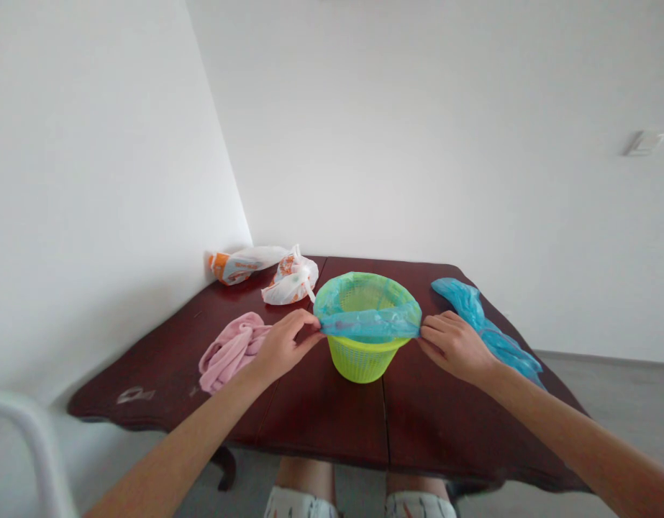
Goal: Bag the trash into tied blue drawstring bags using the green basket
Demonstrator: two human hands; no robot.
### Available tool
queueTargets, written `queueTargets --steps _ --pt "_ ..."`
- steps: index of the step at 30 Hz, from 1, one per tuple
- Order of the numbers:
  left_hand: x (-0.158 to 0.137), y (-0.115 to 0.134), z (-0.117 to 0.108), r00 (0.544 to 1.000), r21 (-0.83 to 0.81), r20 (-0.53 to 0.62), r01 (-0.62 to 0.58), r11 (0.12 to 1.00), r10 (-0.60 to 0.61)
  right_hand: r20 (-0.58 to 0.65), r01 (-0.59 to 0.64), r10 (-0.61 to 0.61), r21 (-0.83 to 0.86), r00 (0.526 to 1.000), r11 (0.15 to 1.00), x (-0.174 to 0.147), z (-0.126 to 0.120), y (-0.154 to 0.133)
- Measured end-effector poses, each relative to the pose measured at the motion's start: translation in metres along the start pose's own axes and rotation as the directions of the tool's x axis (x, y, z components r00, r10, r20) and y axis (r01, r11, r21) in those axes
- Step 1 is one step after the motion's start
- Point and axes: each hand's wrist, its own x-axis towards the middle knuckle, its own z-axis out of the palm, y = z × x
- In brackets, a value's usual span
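Note:
A yellow-green plastic basket (362, 362) with mesh walls stands upright near the middle of the table. A thin blue plastic bag (370, 323) lines its inside and is stretched across the near side of the rim. My left hand (289, 341) pinches the bag's edge at the left of the basket. On the right, my right hand (457, 347) grips the same edge between thumb and fingers. Between both hands the bag's edge is pulled taut, folded into a band over the front rim. The fingertips sit close beside the rim; whether they touch it is hard to see.
A pink cloth (233, 352) lies crumpled left of the basket. Two white-and-orange plastic bags (291, 279) rest at the back left. Another blue plastic bag (488, 327) lies beyond my right hand. The dark red wooden table (332, 424) stands against white walls.

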Motion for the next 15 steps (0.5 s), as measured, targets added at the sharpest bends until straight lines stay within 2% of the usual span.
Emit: queueTargets --steps 3,7,11,15 --pt "0.007 0.000 -0.005 0.999 -0.010 -0.009 -0.045 0.999 0.045 0.012 0.064 -0.065 0.047 0.998 0.997 0.000 0.001 0.003" --pt "0.014 -0.002 -0.014 0.993 -0.107 0.047 -0.102 0.989 0.108 0.020 0.138 -0.142 0.113 0.990 0.984 -0.002 -0.004 0.003" --pt "0.018 -0.001 -0.023 0.990 -0.223 0.117 -0.048 0.974 0.076 0.057 0.126 -0.138 0.172 0.989 0.977 -0.001 -0.012 0.001" --pt "0.019 0.005 -0.029 0.963 -0.244 0.268 0.042 0.969 0.026 0.109 0.094 -0.109 0.135 0.988 0.986 0.001 -0.017 -0.002"
